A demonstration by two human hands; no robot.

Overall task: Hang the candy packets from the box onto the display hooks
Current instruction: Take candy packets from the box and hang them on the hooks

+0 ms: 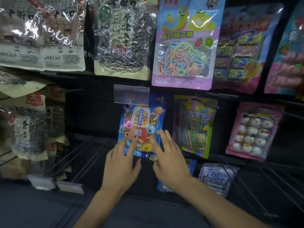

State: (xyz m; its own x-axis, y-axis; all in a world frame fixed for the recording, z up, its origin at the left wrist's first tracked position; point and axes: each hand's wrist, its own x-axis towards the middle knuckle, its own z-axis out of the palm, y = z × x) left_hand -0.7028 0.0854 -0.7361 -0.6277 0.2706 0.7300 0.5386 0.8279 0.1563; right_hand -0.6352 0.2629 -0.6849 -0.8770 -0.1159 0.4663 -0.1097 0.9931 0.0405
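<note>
Dark display rack [92, 112] beyond my fingers. My left hand [120, 162] and right hand [169, 159] lie flat, fingers straight, on the candy packet [142, 122]. A clear tag [131, 93] above hides its hook.

A clear price-tag holder [131, 93] hangs at the middle of a dark display wall [92, 112]. Below it, to left and right, bare black wire hooks [82, 155] jut forward. Above and left of it, glare streaks sunflower-seed bags [121, 38] in dim light
</note>
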